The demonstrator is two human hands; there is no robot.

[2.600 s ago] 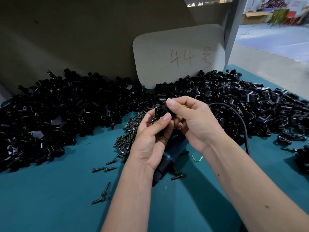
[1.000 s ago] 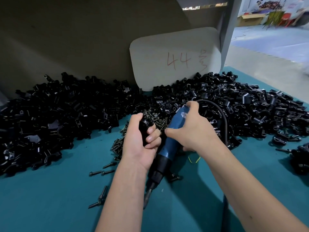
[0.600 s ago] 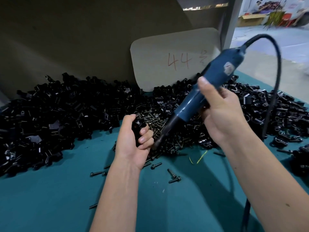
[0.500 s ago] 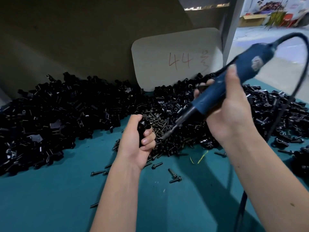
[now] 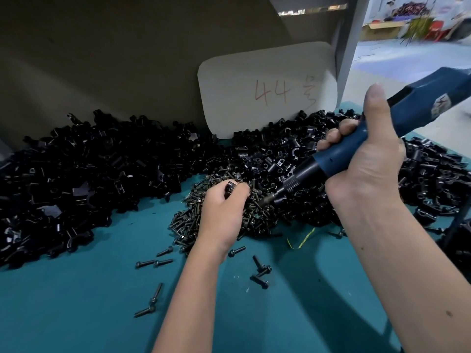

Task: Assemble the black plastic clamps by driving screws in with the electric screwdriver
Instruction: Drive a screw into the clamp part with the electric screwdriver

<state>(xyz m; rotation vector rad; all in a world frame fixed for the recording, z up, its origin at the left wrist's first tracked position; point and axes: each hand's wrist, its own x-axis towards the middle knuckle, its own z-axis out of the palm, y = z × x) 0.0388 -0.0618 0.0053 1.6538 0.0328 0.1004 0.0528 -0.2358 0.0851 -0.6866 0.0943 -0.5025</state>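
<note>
Black clamp [image 5: 230, 187], 1, left hand [image 5: 223, 208]; 1 screwdriver [image 5: 356, 149], right hand [image 5: 367, 171].

Teal table [image 5: 76, 314], clamp piles [image 5: 89, 174], screws [image 5: 204, 220]

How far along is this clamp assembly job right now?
Done: I cannot tell finished clamps from loose ones in the black piles. In hand: the left hand grips one black clamp over the screw heap, while the right hand holds the blue electric screwdriver, its tip beside a screw. Left: driving this screw, then the big piles.
</note>
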